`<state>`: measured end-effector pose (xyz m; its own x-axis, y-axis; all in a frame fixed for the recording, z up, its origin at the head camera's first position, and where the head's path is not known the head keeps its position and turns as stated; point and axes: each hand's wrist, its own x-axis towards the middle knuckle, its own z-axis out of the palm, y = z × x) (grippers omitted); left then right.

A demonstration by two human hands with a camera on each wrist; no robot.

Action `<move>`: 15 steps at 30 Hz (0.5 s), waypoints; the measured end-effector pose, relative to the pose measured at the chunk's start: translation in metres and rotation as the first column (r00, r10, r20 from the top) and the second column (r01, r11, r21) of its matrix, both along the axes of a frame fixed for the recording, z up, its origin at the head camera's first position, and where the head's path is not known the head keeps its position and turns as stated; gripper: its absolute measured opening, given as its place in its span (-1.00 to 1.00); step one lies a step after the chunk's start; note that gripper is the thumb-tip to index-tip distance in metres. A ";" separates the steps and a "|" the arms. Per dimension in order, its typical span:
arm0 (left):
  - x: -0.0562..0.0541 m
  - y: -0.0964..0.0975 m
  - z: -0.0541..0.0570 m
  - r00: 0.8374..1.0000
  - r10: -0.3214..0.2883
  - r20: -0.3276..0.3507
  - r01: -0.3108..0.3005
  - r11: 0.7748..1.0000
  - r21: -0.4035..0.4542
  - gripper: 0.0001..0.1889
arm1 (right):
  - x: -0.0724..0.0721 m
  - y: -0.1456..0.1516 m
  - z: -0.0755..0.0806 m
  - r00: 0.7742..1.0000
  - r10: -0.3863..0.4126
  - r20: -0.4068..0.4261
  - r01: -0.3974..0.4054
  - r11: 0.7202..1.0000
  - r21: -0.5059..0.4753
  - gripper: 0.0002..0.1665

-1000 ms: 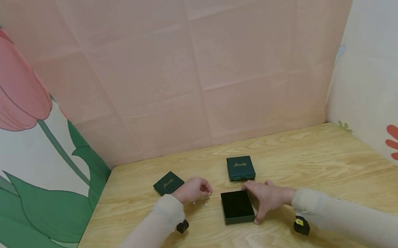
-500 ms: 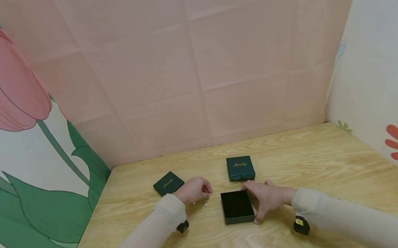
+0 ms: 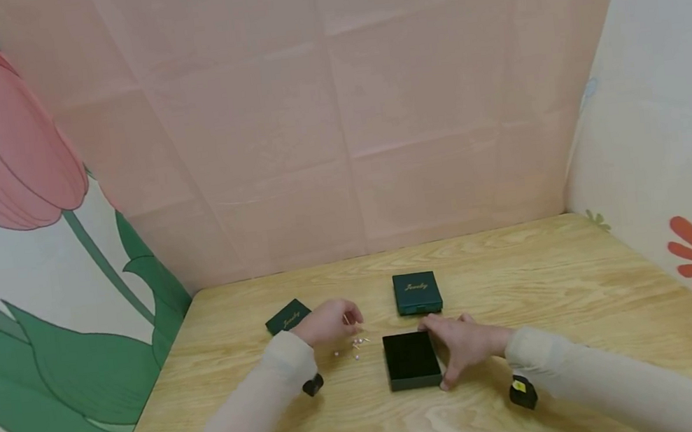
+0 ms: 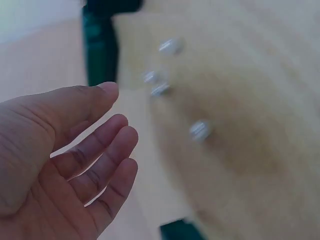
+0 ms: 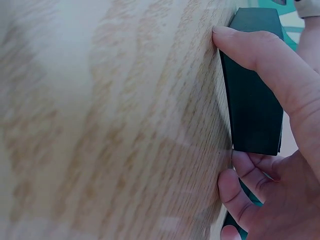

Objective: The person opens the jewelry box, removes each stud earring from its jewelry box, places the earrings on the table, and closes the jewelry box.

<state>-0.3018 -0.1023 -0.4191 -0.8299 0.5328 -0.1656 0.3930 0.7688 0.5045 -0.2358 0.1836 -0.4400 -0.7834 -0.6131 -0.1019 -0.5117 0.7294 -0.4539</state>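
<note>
My left hand (image 3: 330, 322) hovers over the table with its fingers loosely bent. In the left wrist view a gap shows between thumb and fingers, and nothing is held. Below and beside it lie several tiny shiny pale jewelry pieces (image 4: 200, 130), too blurred to tell their exact kind. Some, such as one small piece (image 3: 356, 357), lie between that hand and a dark green jewelry box (image 3: 417, 382) with a black inside. My right hand (image 3: 470, 341) grips this box from its right side. Its thumb is at the near corner and its fingers are at the far one.
Behind the lidless box sits a closed green jewelry box (image 3: 417, 293) with gold lettering. A matching green lid (image 3: 284, 319) lies at an angle, partly behind my left hand. The wooden table (image 3: 515, 261) meets a pink backdrop (image 3: 338, 139) at the rear.
My left hand has lifted slightly up and to the left, off the small pieces, and more of them show. It now covers more of the lid. My right hand and the box stay put.
</note>
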 end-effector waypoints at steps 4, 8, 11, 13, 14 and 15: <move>-0.009 -0.017 0.016 0.999 0.032 -0.035 -0.029 0.996 0.084 -0.85 | 0.000 0.000 0.001 1.000 -0.003 0.018 0.003 1.000 -0.005 0.11; -0.015 -0.036 0.028 0.985 0.146 -0.092 -0.133 0.983 0.129 -0.76 | 0.000 0.001 0.000 1.000 -0.002 0.019 0.003 1.000 -0.005 0.12; -0.017 -0.051 0.032 0.966 0.232 -0.118 -0.216 0.968 0.131 -0.57 | 0.000 0.001 -0.001 1.000 0.003 0.001 -0.003 1.000 -0.004 0.12; -0.019 -0.061 0.030 0.958 0.256 -0.128 -0.241 0.963 0.116 -0.40 | 0.000 0.001 -0.001 1.000 0.006 -0.006 -0.006 1.000 -0.005 0.12; -0.019 -0.066 0.029 0.956 0.259 -0.137 -0.247 0.964 0.101 -0.33 | 0.000 0.001 -0.001 1.000 0.008 -0.005 -0.008 1.000 -0.006 0.12; -0.019 -0.069 0.028 0.956 0.258 -0.140 -0.248 0.965 0.086 -0.27 | 0.000 0.001 0.000 1.000 0.008 -0.001 -0.008 1.000 -0.007 0.12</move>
<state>-0.3208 -0.1717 -0.3914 -0.9514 0.3078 -0.0009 0.2646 0.8192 0.5088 -0.2360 0.1851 -0.4404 -0.7785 -0.6201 -0.0967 -0.5183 0.7221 -0.4581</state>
